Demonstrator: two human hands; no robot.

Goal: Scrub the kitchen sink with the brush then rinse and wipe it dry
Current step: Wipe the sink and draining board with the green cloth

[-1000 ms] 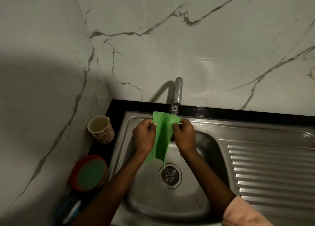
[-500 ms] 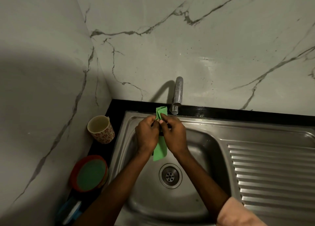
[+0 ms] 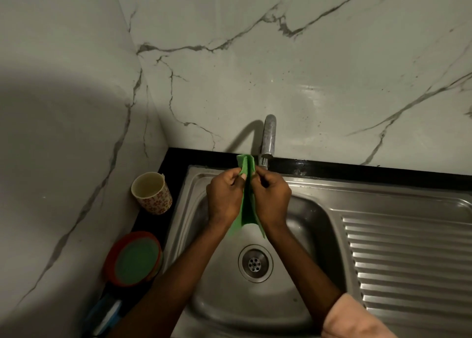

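- Marble-veined wall tiles (image 3: 306,69) rose behind a black worktop (image 3: 357,168) with a steel sink (image 3: 301,235) set into it, all dimly lit.
- Both hands were held close together above the far half of the basin, just in front of the tap (image 3: 268,138).
- Left hand (image 3: 224,197) pinched the green cloth (image 3: 247,210) between thumb and fingertips, the rest of the fingers curled in.
- Right hand (image 3: 272,197) pinched the same cloth from the other side, fingers likewise curled.
- Between the two hands the cloth was gathered into a narrow fold; its top corner stood up beside the tap's spout and its lower end hung free over the basin, short of the drain (image 3: 255,263).
- A pale pink sleeve (image 3: 355,320) covered the right forearm at the near edge of the sink.
- Ridged draining board (image 3: 408,261) filled the right part of the sink unit.
- On the worktop's left strip, against the side wall, stood a flower-patterned cup (image 3: 152,193) near the far corner.
- Nearer along that strip lay a round red-rimmed container with a green top (image 3: 134,258).
- At the near left edge sat a blue and white object (image 3: 107,317), too dark to identify.
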